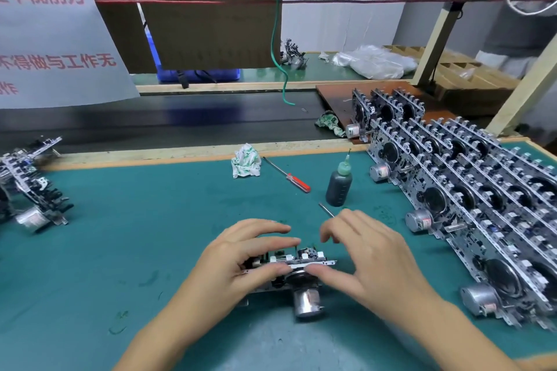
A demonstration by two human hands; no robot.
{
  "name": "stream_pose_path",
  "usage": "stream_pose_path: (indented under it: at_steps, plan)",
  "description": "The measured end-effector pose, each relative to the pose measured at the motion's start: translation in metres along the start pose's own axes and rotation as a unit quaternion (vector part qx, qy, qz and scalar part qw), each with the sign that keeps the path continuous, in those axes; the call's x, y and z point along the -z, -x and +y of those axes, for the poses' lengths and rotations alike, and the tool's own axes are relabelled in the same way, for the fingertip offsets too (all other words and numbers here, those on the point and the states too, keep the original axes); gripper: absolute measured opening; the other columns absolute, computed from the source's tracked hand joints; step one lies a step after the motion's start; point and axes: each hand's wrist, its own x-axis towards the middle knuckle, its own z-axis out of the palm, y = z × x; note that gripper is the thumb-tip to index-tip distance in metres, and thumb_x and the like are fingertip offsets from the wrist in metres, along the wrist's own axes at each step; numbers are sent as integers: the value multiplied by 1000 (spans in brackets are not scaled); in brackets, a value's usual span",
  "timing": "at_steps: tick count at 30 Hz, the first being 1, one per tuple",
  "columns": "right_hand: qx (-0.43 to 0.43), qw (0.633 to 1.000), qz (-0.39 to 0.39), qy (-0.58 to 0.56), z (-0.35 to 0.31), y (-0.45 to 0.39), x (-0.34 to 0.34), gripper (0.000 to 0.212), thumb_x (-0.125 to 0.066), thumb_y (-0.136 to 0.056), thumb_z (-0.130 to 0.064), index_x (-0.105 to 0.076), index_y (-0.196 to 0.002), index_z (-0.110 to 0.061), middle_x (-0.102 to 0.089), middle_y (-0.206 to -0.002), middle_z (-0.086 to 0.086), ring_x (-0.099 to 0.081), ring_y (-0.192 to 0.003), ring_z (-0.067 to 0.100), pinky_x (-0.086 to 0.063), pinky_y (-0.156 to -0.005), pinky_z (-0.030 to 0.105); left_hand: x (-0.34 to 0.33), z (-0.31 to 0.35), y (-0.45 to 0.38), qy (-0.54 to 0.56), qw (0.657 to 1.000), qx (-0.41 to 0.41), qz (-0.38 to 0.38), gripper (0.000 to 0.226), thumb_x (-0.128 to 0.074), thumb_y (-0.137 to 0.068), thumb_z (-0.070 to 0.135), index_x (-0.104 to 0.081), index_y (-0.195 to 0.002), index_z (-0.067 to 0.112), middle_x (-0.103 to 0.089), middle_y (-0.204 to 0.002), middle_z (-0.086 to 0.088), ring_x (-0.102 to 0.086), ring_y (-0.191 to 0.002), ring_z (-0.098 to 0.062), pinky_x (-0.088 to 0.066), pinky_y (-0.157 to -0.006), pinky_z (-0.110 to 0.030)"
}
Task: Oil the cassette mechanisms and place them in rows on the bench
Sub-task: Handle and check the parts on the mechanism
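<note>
One cassette mechanism point(304, 286) stands on the green bench mat point(156, 220) in front of me, its silver motor toward me. My left hand point(241, 262) grips its left end, fingers curled over the top and thumb at the front. My right hand point(367, 253) holds a thin metal pick point(327, 209) between its fingers, and its thumb presses the mechanism's front edge. A dark oil bottle point(338, 182) with a needle tip stands upright just beyond my right hand. Rows of mechanisms point(470, 199) lean in lines at the right.
A red-handled screwdriver point(287, 175) and a crumpled cloth point(245, 160) lie on the mat behind the bottle. A small pile of mechanisms point(30, 187) sits at the left edge. A black conveyor belt point(180, 117) runs behind the bench, with another rag point(330, 123) beside it.
</note>
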Motion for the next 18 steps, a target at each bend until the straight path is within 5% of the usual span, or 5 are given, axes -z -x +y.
stream_pose_path:
  at_steps: [4, 8, 18]
  plan:
    - [155, 980, -79, 94, -6, -25, 7, 38, -39, -88, -51, -54, -71, -20, -51, -62, -6, -52, -53, 16, -35, -38, 25, 15, 5, 3, -120, 990, -46, 51, 25, -58, -80, 52, -74, -86, 34, -57, -89, 21, -53, -82, 1, -41, -71, -16]
    - [202, 965, -131, 105, -6, -35, 9, 35, -35, -92, -44, -54, -73, -22, -51, -59, -6, -54, -47, 14, -27, -37, 25, 21, 12, -1, -172, 981, -90, 20, 28, -53, -85, 45, -73, -80, 27, -56, -77, 17, -46, -65, 5, -39, -57, -11]
    - [76, 996, -33, 13, 50, -22, 90, 29, -44, -92, -36, -47, -68, -19, -37, -54, -12, -38, -48, 10, -29, -44, 19, 9, 82, -109, -205, 943, -263, -24, 25, -57, -88, 38, -73, -88, 19, -61, -84, 5, -54, -76, -10, -46, -63, -27]
